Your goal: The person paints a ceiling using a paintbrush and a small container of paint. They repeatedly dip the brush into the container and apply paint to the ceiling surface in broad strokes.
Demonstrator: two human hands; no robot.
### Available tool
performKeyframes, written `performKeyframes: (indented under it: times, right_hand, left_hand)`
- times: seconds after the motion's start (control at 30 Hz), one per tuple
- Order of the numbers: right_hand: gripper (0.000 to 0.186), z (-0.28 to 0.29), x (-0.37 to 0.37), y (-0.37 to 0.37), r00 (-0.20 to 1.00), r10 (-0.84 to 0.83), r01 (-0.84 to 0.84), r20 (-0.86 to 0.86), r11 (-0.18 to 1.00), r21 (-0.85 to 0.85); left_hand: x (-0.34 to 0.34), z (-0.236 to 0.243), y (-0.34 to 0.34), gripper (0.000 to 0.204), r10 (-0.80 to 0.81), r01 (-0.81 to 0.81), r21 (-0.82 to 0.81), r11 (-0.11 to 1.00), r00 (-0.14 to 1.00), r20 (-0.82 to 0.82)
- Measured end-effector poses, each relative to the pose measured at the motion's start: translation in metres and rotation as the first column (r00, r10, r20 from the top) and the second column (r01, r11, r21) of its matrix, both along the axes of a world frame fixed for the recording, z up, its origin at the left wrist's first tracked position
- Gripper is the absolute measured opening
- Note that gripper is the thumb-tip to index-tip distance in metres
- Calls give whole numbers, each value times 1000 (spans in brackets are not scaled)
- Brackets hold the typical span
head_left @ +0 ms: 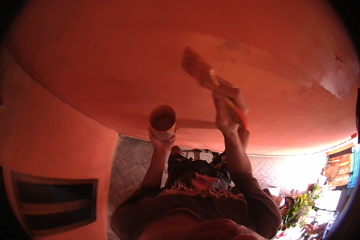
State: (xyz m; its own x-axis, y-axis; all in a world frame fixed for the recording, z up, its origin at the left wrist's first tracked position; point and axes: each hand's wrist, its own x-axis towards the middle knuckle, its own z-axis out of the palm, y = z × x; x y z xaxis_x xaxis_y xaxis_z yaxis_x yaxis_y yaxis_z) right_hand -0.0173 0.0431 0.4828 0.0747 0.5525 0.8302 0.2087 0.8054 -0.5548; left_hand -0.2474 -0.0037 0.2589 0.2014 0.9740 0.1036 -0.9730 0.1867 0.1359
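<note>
A wide red-orange painted surface (pixel 120 60) fills the upper view, with a lighter, uneven patch toward its right end. My left hand (pixel 162 141) grips a small round pot (pixel 162 125) holding reddish contents, in front of that surface at the lower middle. Right of it, my right hand (pixel 228 108) is wrapped round a paintbrush (pixel 194 64) with a red-tipped handle; its dark bristles point up and to the left over the painted surface, blurred by motion. Whether the bristles touch the surface I cannot tell.
An orange wall with a dark-barred window (pixel 54 200) stands at lower left. Below me is a mottled grey tiled floor (pixel 126 164) and part of a wooden support (pixel 196 155) by my legs. Green plants (pixel 304 206) and wooden slats (pixel 336 168) sit in bright light at right.
</note>
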Motion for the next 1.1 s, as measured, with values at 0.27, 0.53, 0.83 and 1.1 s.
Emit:
performKeyframes:
  times: [0.27,0.53,0.83,1.1]
  right_hand:
    - [14,18,-37,36,999,-2,-11,50,962,273]
    - [13,-26,145,1,536,-843,839,-46,538,-84]
    - [22,-28,41,28,301,-913,885,275,375,277]
    - [61,10,-129,41,919,0,-122,394,951,285]
  left_hand:
    - [-38,7,26,76,-58,56,91,994,998,23]
    - [-26,-4,67,85,-402,402,21,915,907,123]
    - [-21,5,65,70,-550,547,55,835,834,46]
    - [-19,-32,50,70,-233,184,-376,908,968,-90]
